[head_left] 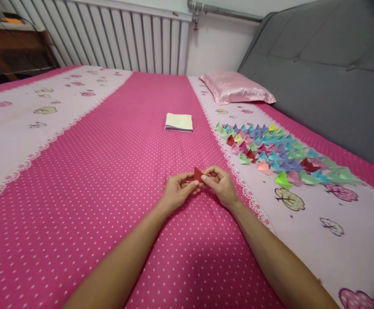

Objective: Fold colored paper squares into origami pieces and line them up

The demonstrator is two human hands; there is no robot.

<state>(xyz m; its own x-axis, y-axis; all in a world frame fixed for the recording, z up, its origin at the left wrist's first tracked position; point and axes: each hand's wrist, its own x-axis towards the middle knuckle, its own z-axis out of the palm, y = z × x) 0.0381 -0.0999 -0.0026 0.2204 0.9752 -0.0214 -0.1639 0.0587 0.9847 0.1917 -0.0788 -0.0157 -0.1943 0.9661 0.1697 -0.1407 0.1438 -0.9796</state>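
A small folded piece of red paper [197, 174] is pinched between my two hands, just above the pink dotted bedspread [116, 180]. My left hand [179, 189] grips its lower left side with thumb and fingers. On the right side, my right hand [221, 185] holds it between thumb and forefinger. One pointed corner of the paper sticks up; its lower part is hidden by my fingers. Off to the right stand rows of small folded paper boats [270, 148] in many colours. Beyond my hands lies a stack of square paper [178, 122] with a pale yellow sheet on top.
A pink satin pillow [236, 88] lies at the back right against the grey padded headboard [328, 64]. A white radiator [125, 38] and a pipe [228, 11] run along the far wall. At the far left is a wooden table [13, 43].
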